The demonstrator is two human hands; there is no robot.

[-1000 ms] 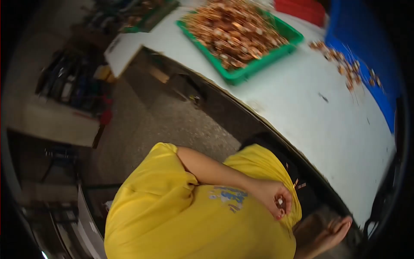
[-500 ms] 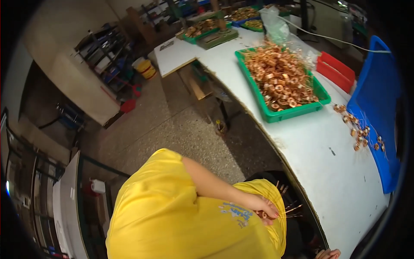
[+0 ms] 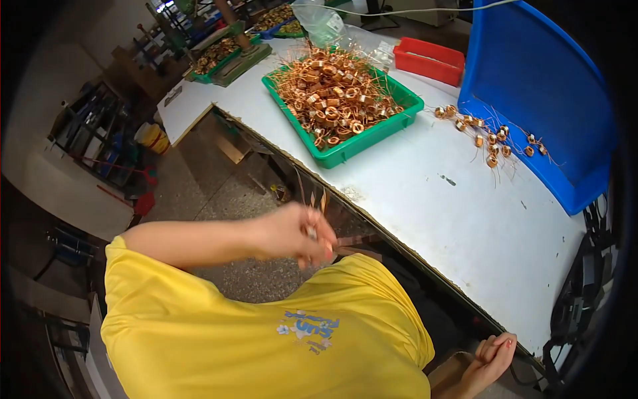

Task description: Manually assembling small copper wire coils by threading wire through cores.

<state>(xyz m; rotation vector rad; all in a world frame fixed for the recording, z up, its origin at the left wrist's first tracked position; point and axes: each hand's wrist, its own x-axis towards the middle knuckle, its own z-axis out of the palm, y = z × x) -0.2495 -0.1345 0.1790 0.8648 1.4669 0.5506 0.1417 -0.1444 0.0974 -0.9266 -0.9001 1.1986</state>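
My left hand (image 3: 296,233) is raised in front of my yellow shirt, smeared by motion. Its fingers are closed around copper wire coils, whose thin leads (image 3: 319,198) stick out past the fingers; the coils themselves are mostly hidden. At the lower right, my right hand (image 3: 493,356) is beside the table's near edge with its fingers curled together. Whatever it may hold cannot be made out. Beyond my left hand, a green tray (image 3: 373,147) on the white table is heaped with copper coils (image 3: 332,93). Several loose coils (image 3: 492,143) lie to the tray's right.
A blue bin (image 3: 531,86) leans on its side at the table's right. Behind the tray are a red box (image 3: 428,61) and a clear plastic bag (image 3: 322,23). Black cables (image 3: 575,312) hang by the right edge. The white tabletop (image 3: 425,219) bends away far left.
My left hand has risen away from my lap, moving left with the coils. My right hand shows more fully. The view has shifted, bringing the tray leftward.
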